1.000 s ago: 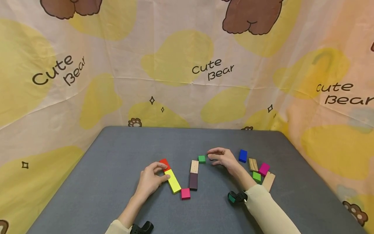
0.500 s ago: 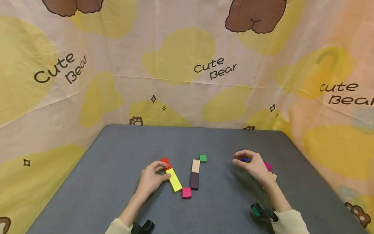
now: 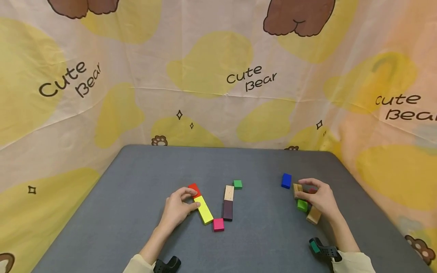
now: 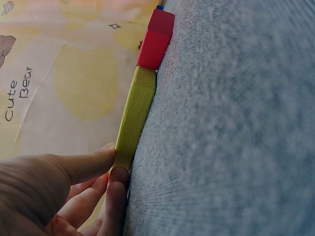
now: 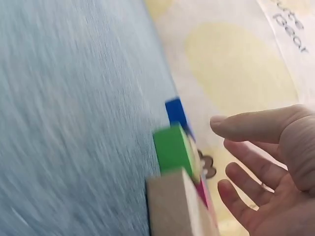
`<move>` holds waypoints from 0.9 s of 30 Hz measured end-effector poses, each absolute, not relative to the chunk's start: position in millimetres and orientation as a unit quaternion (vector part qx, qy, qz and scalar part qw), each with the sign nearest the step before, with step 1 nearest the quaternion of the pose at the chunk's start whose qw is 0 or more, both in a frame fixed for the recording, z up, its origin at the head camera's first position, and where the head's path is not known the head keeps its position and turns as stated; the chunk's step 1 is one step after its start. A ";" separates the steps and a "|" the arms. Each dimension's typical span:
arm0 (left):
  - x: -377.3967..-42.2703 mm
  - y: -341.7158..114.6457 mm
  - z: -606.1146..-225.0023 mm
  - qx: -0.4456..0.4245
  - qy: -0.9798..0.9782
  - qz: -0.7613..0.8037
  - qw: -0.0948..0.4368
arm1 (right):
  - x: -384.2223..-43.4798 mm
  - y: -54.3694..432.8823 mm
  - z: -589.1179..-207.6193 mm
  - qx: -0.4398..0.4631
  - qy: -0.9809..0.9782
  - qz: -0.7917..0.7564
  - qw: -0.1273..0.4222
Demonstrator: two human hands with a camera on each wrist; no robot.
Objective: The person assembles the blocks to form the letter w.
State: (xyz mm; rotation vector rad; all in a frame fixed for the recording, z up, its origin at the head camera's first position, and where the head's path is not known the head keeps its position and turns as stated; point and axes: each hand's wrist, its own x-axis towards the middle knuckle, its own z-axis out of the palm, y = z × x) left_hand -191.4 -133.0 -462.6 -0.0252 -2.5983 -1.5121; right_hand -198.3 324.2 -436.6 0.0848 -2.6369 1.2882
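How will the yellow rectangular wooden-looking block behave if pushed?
The yellow rectangular block looks stiff: straight edges, flat faces. Rolling or tipping seems unlikely, since it lies flat on the grey fabric-textured tabletop. Pushed near end first, it may nudge the pink cube-shaped block at that end.

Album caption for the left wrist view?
A left hand touches a yellow block, a pink block at its far end.

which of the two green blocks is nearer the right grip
The green block on the right, between two wooden blocks and close to the right grip. The other green block lies well to its left, beside a third wooden block.
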 end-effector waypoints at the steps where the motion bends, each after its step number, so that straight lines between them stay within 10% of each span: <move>1: -191.2 -132.7 -462.4 -0.008 -0.860 -0.506 0.066 | -200.2 327.8 -437.3 0.030 -0.891 0.443 0.096; 27: -191.9 -132.1 -462.3 -0.009 -0.863 -0.499 0.070 | -223.3 355.8 -461.3 0.093 -0.897 0.430 0.040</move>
